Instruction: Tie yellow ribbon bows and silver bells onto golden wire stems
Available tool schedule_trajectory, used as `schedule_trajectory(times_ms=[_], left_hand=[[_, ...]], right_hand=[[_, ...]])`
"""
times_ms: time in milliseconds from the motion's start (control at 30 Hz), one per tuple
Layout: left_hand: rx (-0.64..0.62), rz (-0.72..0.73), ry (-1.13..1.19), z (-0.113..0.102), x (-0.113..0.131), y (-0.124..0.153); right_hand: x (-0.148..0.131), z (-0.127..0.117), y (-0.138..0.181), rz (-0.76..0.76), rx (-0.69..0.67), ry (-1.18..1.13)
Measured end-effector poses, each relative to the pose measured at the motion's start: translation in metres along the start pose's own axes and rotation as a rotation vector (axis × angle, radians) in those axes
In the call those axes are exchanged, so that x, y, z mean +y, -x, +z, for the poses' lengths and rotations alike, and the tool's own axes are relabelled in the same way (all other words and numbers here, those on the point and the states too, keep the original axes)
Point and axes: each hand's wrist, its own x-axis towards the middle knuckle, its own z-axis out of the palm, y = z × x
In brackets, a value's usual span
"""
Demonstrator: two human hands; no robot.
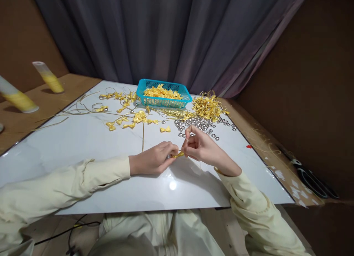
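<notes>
Above the near middle of the white board, my left hand (159,158) pinches a small yellow ribbon bow (178,155) between thumb and fingers. My right hand (204,147) is closed at the bow's right end, its thumb and index finger pressed together. Much of the bow is hidden by the fingers. A gold cord (143,136) runs down the board to behind my left hand; whether it joins the bow I cannot tell. Just beyond my right hand lie many small silver rings or beads (200,124). A single yellow bow (165,129) rests on the board beyond my left hand.
A blue plastic basket (166,103) of yellow bows stands at the back. To its right is a heap of corded bows (208,106); loose bows (139,117) and cords lie left. Black scissors (309,178) sit at the right, yellow-wound spools (51,79) at the left.
</notes>
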Motion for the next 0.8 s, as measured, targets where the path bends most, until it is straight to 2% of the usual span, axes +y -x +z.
schedule_trajectory(times_ms=[167,433,800], left_hand=[[-0.005,-0.021,0.027,-0.0001,-0.0003,0.0012],[-0.018,-0.026,0.029,-0.0003,-0.0001,0.0011],[-0.019,-0.001,0.033,-0.0007,0.0001,0.0009]], right_hand=[[-0.0027,0.0002,0.0015,-0.031,0.047,0.018],[0.0047,0.0019,-0.0012,-0.034,0.004,0.051],[0.0009,0.0008,-0.0017,-0.018,-0.013,0.054]])
